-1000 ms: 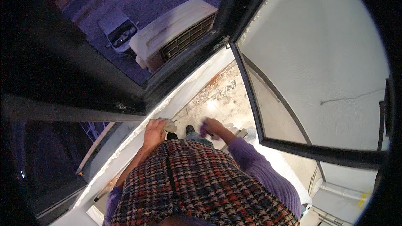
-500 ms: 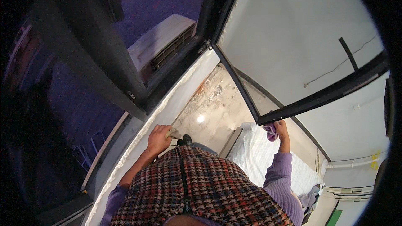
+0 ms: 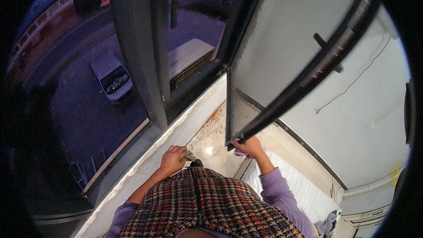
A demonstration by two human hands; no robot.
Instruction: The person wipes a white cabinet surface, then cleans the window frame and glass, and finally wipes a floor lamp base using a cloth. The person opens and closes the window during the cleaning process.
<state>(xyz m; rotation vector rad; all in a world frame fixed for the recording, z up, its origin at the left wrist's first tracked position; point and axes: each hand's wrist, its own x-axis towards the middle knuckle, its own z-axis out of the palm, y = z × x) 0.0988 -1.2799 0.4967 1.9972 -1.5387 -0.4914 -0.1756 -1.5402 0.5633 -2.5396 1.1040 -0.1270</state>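
My right hand (image 3: 250,146) grips the lower free corner of a dark-framed window sash (image 3: 282,108), which stands swung inward from its opening. A bunched purple cloth (image 3: 239,152) shows under that hand, mostly covered by the fingers. My left hand (image 3: 172,158) is closed around a small flat tool (image 3: 188,155), yellowish-green near the fingers and greyish at its end; its exact kind is unclear. This hand is beside the white sill wall, in front of my checked vest.
A rough-edged white sill (image 3: 165,128) runs along the open window at my left. Outside are a boxy air-conditioner unit (image 3: 191,59) and a parked vehicle (image 3: 115,79). A white-covered bed or table (image 3: 286,185) stands at the right, below a pale wall (image 3: 352,101).
My right hand has moved left, swinging the sash corner toward the window opening. My left hand stays closed on the small tool, slightly lower and farther right in the picture. The view has shifted.
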